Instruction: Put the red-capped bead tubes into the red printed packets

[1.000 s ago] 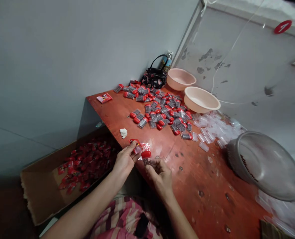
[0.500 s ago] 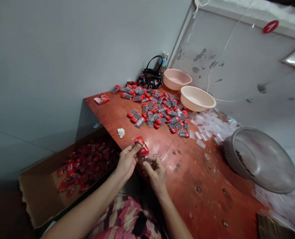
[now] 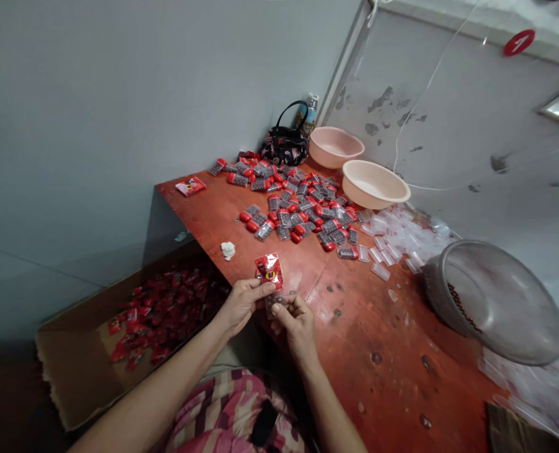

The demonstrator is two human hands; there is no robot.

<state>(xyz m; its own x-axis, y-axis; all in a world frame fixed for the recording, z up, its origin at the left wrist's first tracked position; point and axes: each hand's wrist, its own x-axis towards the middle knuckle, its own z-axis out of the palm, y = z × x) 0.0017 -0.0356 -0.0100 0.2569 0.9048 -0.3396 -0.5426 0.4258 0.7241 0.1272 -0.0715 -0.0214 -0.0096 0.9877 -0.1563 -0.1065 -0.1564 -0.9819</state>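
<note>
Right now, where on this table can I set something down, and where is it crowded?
The orange board is bare right of your right hand, below the clear plastic tubes and left of the grey basin. Another lies between the red packet and white tissue. Red-capped tubes crowd the far end.

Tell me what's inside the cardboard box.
The cardboard box holds many red packets; they cover most of its floor, so anything beneath them cannot be seen.

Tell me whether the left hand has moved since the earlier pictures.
Yes: the left hand has shifted rightward, away from the crumpled white tissue on the table, toward the right hand.
</note>
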